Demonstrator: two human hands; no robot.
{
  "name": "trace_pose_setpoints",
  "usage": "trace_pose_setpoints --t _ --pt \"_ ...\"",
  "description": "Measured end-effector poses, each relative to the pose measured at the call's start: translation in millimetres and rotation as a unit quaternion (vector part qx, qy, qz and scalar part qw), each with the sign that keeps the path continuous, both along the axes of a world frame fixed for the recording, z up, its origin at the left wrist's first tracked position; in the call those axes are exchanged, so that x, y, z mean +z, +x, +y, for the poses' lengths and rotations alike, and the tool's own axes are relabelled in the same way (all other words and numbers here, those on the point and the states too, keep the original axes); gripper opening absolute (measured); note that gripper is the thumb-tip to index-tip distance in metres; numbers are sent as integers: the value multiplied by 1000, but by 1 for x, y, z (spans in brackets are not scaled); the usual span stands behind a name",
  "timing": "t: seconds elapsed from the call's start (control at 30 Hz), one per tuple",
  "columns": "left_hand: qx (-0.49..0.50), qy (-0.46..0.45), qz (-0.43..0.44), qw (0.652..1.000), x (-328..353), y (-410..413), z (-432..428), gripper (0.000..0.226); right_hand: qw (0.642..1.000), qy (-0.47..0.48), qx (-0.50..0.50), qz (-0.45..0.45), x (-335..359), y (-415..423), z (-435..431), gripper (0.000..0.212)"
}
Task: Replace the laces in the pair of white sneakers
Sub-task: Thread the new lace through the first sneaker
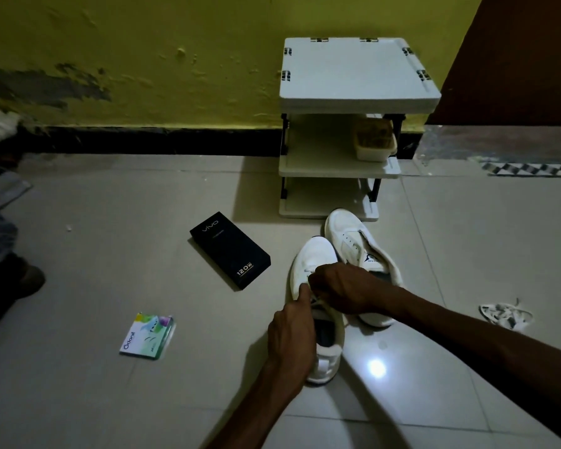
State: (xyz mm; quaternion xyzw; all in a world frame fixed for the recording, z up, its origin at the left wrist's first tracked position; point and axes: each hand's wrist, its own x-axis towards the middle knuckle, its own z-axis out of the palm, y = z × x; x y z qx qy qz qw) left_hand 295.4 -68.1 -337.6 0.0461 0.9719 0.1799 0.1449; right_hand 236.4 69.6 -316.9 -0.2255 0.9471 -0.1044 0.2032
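Two white sneakers stand side by side on the tiled floor. On the near sneaker (311, 264) my left hand (293, 332) grips the side of the upper, its thumb pointing toward the eyelets. My right hand (344, 288) is curled over the lace area and pinches the lace (316, 301) there; its fingertips are hidden. The far sneaker (347, 234) lies just behind, with empty eyelets showing. A loose bundle of black-and-white laces (504, 314) lies on the floor to the right.
A white three-tier rack (357, 92) stands against the yellow wall, with a tub (374, 140) on its middle shelf. A black phone box (229, 249) and a small colourful packet (148, 335) lie on the floor to the left. Someone's leg (0, 260) is at the left edge.
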Motion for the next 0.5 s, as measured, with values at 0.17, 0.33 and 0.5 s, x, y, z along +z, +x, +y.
trace_pose_setpoints --t 0.17,0.33,0.5 --pt "-10 3 3 1000 -1 -1 -1 47 994 -92 -35 -50 -6 -4 7 21" --pt "-27 3 -9 1000 1 -2 -3 45 977 -157 -136 -41 -9 -4 10 18" --pt "-16 12 -11 1000 -2 -3 -2 43 983 -140 -115 -3 -2 0 11 17"
